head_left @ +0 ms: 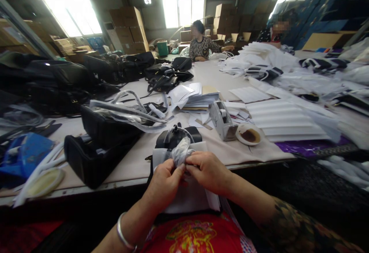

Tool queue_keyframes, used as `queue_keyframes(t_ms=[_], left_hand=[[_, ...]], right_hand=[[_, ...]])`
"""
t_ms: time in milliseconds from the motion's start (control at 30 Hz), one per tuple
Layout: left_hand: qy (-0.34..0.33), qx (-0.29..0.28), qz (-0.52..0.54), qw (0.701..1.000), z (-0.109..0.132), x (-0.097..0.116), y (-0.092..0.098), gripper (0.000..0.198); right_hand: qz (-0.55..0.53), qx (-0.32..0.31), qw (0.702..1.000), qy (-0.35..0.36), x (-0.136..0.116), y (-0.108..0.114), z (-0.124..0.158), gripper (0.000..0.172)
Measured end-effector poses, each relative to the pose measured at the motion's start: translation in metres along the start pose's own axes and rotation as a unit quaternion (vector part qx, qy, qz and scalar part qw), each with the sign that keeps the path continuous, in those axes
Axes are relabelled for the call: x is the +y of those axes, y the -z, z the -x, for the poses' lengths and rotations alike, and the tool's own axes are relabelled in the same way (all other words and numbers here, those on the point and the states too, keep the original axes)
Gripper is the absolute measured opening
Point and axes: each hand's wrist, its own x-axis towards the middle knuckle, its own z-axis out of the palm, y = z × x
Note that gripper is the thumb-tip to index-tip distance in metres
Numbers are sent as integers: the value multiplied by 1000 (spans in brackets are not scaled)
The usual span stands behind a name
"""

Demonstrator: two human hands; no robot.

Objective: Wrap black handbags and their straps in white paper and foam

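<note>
Red garment [193, 237], yellow-printed, lies on the near side of the black bag [165, 139]; white sheet [190, 199] covers the bag's near face. Left hand [164, 180] and right hand [210, 172] both pinch crumpled plastic [181, 151] over the bag. Gathering or twisting this plastic appears in hand, seemingly calling for a firm two-handed pinch.

— Between left hand [165, 182] and right hand [209, 171]?
— Plastic wrap [181, 152]; a bag [163, 140] just beyond.
— Ahead of both hands?
— Paper stack [198, 101] on the table [245, 154]. Tape dispenser [221, 124] ahead-right of right hand, dish [255, 138] just right of it.
— Farther right?
— Sheets [285, 119], past the dish.
— Left of left hand?
— Two bags [88, 166], one at table edge; bag heap [72, 78] behind.
</note>
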Motion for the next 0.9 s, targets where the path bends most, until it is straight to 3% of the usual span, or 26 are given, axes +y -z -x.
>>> queue_keyframes(t_ms=[100,233,467,633,700,900], left_hand=[[-6,0,-21,1000,2,2,-3,37],[-24,21,-51,998,3,4,-6,35],[-11,22,-36,999,2,1,-5,32],[-3,-6,-23,1000,2,4,-2,32],[-1,-22,-22,1000,1,4,-2,32],[-55,10,-72,996,1,-2,-2,28]], right_hand=[[-146,-24,983,-106,0,0,-3,24],[-315,-6,918,-239,-1,-3,-8,15],[-405,-16,847,-343,-3,-4,-9,7],[-463,-48,814,-348,0,1,-8,16],[-462,-52,812,-352,-1,3,-9,16],[-372,-14,861,-347,-2,-4,-13,7]])
